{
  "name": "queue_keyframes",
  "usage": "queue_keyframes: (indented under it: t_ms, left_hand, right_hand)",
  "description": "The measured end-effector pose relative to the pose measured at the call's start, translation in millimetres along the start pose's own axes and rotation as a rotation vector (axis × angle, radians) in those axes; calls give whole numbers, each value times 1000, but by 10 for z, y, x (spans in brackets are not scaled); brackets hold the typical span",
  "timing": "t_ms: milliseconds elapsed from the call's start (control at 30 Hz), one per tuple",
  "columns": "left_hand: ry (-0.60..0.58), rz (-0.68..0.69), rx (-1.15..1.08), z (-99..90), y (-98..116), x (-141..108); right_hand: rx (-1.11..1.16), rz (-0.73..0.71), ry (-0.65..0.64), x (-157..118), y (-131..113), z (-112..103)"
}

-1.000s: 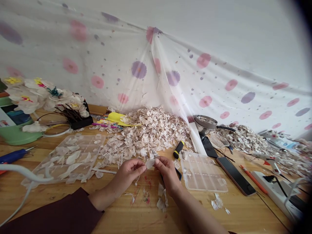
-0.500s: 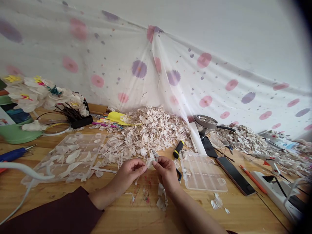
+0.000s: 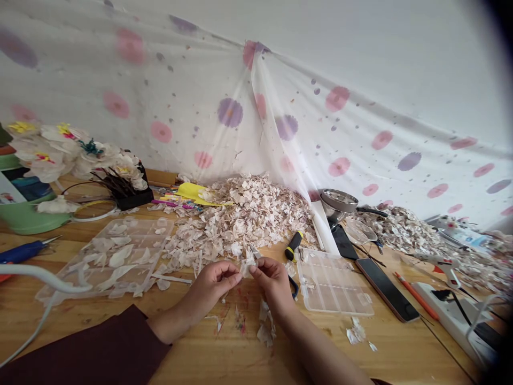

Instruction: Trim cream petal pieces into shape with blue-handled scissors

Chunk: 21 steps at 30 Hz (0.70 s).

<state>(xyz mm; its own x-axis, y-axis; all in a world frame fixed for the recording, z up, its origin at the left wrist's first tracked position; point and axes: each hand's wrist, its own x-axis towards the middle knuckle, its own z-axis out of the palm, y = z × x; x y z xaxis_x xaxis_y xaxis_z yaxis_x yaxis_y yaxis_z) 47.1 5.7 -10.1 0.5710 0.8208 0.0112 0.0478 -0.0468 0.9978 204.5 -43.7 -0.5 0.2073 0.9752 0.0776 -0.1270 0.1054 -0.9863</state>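
Observation:
Between the fingertips of both hands is a small, thin, whitish petal-like piece (image 3: 246, 267). My left hand (image 3: 219, 280) pinches its left side, thumb against forefinger. On the other side my right hand (image 3: 274, 280) grips it the same way. Just behind my hands, scissors (image 3: 294, 287) lie partly hidden by the right one, blades towards the heap. A large heap of pale dried petal-like flakes (image 3: 248, 214) rises beyond. Torn scraps (image 3: 265, 325) lie on the wooden table (image 3: 200, 353) below my right hand.
To the left is a clear compartment box (image 3: 96, 262) holding larger petals, near white handmade flowers (image 3: 96, 155). Rightward lie a second compartment box (image 3: 332, 283), a phone (image 3: 387, 289), a glue gun (image 3: 449, 270) and a power strip (image 3: 452, 321). A black-and-yellow handle (image 3: 294, 246) lies by the heap.
Both hands keep their pinch on the petal-like piece in nearly the same place. The view has shifted very slightly; nothing else has visibly moved.

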Motion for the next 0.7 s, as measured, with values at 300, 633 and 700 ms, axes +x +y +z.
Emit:
queue_keyframes:
  t_ms: [300, 633, 700]
  left_hand:
    - [-41, 52, 109, 14, 42, -10]
    - [-4, 79, 122, 1, 64, -28]
    - [-31, 93, 142, 3, 63, -37]
  right_hand:
    - [13, 36, -4, 20, -10, 3]
    - [50, 51, -24, 1, -34, 25]
    - [50, 68, -47, -17, -19, 56]
